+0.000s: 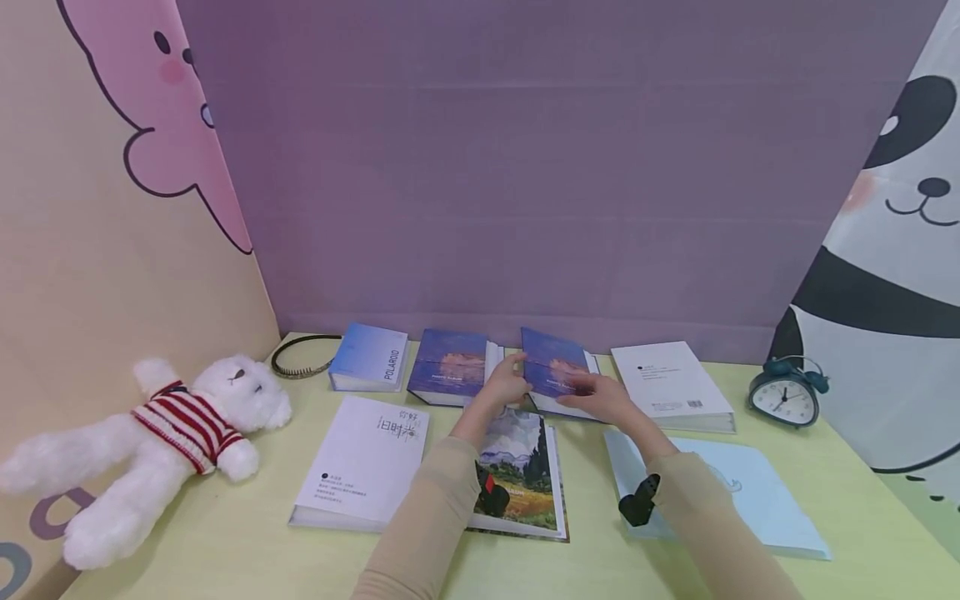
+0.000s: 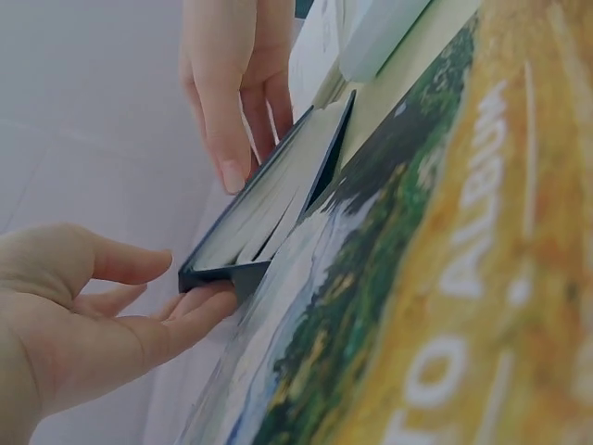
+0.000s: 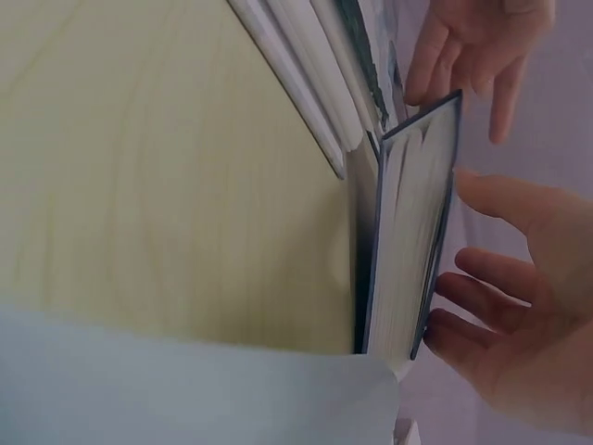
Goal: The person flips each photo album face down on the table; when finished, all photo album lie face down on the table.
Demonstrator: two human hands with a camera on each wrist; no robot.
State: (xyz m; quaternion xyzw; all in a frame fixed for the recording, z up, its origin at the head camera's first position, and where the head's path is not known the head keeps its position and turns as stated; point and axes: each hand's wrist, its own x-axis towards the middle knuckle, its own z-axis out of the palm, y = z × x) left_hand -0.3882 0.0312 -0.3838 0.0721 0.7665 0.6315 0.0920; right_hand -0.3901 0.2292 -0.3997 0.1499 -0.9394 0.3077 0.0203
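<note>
A blue photo album (image 1: 551,371) with a sunset-coloured cloud on its cover lies at the back middle. At its left edge is my left hand (image 1: 504,387); the left wrist view shows the fingertips against the spine corner, the thumb apart from it. Over the cover's right side reaches my right hand (image 1: 600,397), its fingers (image 3: 463,329) loosely bent along the cover. A matching blue album (image 1: 453,367) sits to the left. Under my left forearm lies an album with a painted landscape cover (image 1: 517,475), partly hidden.
White albums (image 1: 367,458) (image 1: 667,379) flank the middle. A pale blue album (image 1: 757,492) lies front right, near an alarm clock (image 1: 783,396). A Polaroid album (image 1: 367,354), a black headband (image 1: 300,371) and a white teddy bear (image 1: 187,425) are on the left.
</note>
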